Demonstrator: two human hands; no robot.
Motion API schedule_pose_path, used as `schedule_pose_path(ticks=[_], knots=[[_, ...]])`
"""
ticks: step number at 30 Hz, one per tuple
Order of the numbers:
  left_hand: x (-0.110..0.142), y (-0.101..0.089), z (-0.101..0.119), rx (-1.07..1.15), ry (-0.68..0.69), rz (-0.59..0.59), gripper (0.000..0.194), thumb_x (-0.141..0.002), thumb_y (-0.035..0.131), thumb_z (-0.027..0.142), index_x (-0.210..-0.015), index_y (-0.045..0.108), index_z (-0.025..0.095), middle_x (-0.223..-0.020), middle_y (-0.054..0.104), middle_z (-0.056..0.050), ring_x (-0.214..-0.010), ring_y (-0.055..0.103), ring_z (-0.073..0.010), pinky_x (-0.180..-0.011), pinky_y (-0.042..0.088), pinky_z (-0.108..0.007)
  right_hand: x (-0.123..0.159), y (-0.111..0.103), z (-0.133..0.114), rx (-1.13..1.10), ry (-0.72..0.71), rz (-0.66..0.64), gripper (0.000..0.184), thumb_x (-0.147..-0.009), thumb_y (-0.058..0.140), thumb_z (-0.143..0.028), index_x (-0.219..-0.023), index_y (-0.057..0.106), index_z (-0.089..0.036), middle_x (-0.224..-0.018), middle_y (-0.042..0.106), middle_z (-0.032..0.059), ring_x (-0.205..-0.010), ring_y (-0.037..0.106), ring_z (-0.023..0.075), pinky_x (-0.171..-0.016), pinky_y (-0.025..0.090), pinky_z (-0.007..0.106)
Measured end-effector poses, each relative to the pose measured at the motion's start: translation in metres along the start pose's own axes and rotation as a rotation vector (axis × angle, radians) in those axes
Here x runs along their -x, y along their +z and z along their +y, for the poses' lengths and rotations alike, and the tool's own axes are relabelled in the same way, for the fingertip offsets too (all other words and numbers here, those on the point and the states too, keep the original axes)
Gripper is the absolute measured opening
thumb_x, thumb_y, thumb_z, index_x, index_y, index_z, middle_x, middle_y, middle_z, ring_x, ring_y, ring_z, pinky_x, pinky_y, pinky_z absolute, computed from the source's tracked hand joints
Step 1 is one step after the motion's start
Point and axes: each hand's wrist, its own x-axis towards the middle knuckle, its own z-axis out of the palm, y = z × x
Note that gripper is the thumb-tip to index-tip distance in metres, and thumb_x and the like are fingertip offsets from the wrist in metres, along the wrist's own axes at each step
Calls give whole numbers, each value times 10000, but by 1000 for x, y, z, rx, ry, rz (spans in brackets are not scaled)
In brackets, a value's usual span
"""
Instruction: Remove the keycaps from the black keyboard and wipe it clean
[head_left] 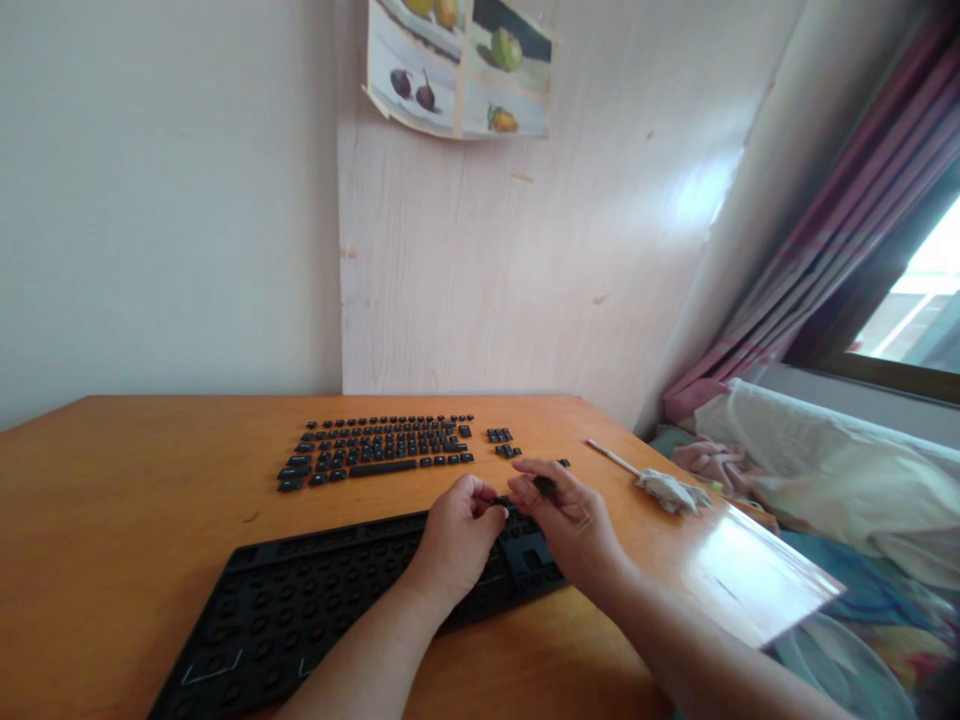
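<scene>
Loose keycaps (382, 467) lie in rows on the counter (112, 480) beyond the black keyboard (352, 570), its left part bare of them. The left hand (459, 530) pinches a small dark piece (501, 502); the right hand (574, 525) holds a black object (545, 486). Any caps left beneath cannot be made out.

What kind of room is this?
Probably a room in someone's home, perhaps a bedroom. You can see a pinkish curtain, fruit pictures put up high, and heaped cloth on the right.

No legible text, seemingly even on the black keycaps (382, 466).
</scene>
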Motion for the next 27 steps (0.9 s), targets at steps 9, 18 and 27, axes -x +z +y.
schedule_pose_path(ticks=[9,18,27], knots=[[-2,-3,2,185,-38,-17,145,-777,620,274,-863,612,158,-762,688,-29,-733,658,-173,-721,501,-292,1,-10,16,462,-242,-163,114,-847,628,-235,-960,632,-228,-880,669,29,-809,620,178,-734,465,278],[-1,-4,2,198,-40,-38,198,-837,559,363,-816,607,172,-774,678,-14,-758,656,-179,-735,527,-297,-2,-10,11,553,-298,-225,141,-876,580,-217,-999,648,-231,-898,666,55,-822,625,192,-736,478,287],[0,-4,1,158,-36,-59,149,-820,571,304,-843,615,164,-771,687,-19,-755,664,-177,-740,517,-296,-3,-12,10,552,-294,-262,173,-868,588,-225,-1029,651,-230,-922,671,55,-826,631,181,-738,479,274]])
